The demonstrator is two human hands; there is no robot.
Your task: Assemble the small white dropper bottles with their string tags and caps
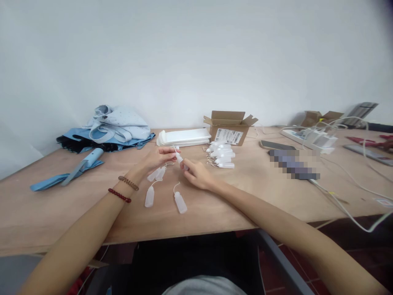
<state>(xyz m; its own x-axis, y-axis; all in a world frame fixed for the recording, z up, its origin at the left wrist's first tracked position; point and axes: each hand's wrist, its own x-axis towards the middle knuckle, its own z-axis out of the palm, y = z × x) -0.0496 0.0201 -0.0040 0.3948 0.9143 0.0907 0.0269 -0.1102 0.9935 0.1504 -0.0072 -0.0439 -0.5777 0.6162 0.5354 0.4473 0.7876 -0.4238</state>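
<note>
Both hands meet over the middle of the wooden table. My left hand and my right hand pinch the two ends of one small white squeeze bottle between them. Two more white bottles with thin cap tethers lie flat just below the hands, and two others lie under my left wrist. A pile of several capped bottles lies to the right of the hands.
An open cardboard box and a stack of white bags sit behind the hands. Blue cloth and an umbrella lie far left. A phone, power strip and cables occupy the right side.
</note>
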